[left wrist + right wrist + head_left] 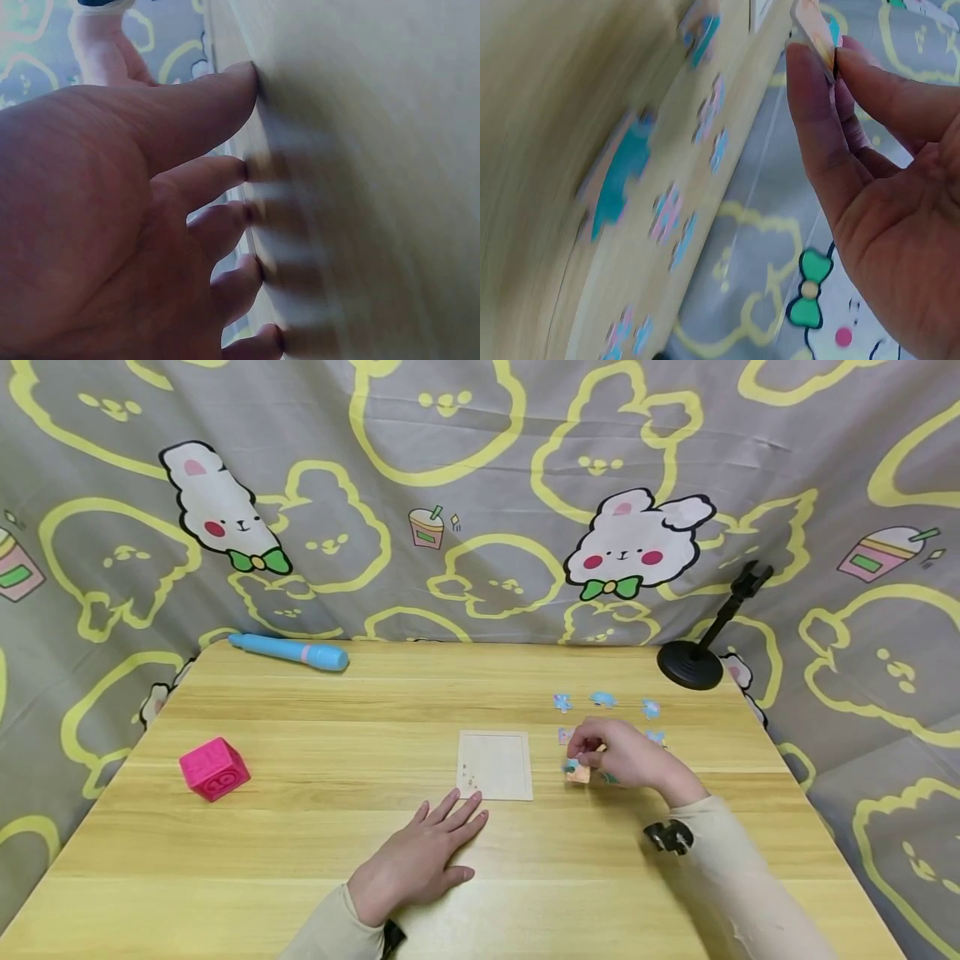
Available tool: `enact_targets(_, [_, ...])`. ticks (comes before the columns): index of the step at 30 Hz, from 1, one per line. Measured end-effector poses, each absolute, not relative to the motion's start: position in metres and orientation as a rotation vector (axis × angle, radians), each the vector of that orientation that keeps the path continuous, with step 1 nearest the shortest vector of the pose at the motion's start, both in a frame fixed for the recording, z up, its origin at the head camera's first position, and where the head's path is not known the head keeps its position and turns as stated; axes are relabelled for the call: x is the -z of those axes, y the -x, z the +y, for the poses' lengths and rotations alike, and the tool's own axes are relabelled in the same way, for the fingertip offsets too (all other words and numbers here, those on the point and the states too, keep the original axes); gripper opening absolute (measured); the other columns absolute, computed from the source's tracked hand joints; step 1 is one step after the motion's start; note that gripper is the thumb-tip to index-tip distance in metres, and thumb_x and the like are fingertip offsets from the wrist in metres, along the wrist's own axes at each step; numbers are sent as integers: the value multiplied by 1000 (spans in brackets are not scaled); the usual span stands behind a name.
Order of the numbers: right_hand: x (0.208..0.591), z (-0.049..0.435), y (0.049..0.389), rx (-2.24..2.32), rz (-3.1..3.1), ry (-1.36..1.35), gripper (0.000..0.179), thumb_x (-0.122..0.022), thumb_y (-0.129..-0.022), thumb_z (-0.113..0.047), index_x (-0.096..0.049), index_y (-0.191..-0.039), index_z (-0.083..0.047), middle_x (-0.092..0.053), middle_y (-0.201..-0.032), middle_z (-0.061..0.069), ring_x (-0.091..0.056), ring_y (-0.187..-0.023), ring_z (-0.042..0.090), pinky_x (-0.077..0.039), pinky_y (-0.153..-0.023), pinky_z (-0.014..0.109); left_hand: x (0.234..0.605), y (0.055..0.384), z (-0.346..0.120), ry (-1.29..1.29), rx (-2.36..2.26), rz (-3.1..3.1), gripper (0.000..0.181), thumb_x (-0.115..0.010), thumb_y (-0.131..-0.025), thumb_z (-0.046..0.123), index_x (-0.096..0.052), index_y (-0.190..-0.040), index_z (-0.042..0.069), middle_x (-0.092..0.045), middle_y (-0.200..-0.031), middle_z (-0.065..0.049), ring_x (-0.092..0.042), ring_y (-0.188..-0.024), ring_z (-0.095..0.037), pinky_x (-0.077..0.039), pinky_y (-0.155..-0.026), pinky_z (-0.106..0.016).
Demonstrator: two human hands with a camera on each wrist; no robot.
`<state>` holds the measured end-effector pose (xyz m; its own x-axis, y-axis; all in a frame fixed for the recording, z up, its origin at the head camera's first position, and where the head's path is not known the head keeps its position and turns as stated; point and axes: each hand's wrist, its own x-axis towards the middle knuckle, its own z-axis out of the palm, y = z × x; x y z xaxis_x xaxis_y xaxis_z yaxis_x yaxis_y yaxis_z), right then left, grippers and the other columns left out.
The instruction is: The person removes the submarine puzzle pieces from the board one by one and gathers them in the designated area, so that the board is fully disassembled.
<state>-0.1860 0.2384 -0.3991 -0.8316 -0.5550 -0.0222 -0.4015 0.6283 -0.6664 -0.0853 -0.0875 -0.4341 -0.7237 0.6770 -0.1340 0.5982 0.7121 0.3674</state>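
My right hand (633,758) pinches a jigsaw puzzle piece (578,772) between thumb and fingers, just right of the puzzle frame. In the right wrist view this piece (814,30) is tilted, showing an orange-pink face with a little blue. The light wooden puzzle frame (501,760) lies flat, with a few small marks at its lower left. My left hand (420,860) rests palm down on the table, fingers spread, its fingertips right at the frame's near edge. A teal and orange piece (621,172) lies beneath the right hand, mostly hidden in the head view.
Several blue and pink puzzle pieces (602,699) lie spread around the right hand. A pink cube (214,769) sits at the left. Along the back lies a blue pen-shaped stick (288,651), and a black stand (692,664) is at the back right. A patterned curtain (480,527) hangs behind.
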Motion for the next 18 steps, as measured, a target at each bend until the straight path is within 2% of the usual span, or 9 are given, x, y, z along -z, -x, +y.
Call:
enact_targets(4, [398,258,184,1005,2638,722,18,-62,-91,6,-69,-92,-10,-62,-89,0,-55,-77,16,-49,-65,32,434,85,-88,-1015,-434,2661,67,-68,-93,32,-42,-150,11,-26,-160,-6,-20,-145,-32,-28,-109,-58])
enact_targets(12, [400,297,178,1060,2663,607,19,-60,-91,10,-72,-95,-4,-66,-90,3,-56,-74,18,-49,-61,30,436,85,-88,-1016,-406,2670,66,-66,-93,34,-42,-151,11,-26,-160,-6,-20,-146,-32,-28,-109,-58])
enact_targets(18, [409,320,175,1033,2701,514,17,-61,-90,8,-72,-95,-3,-66,-88,2,-55,-72,16,-48,-60,28,437,85,-88,-1015,-408,2668,66,-66,-94,33,-41,-151,11,-25,-160,-6,-19,-146,-31,-27,-109,-57])
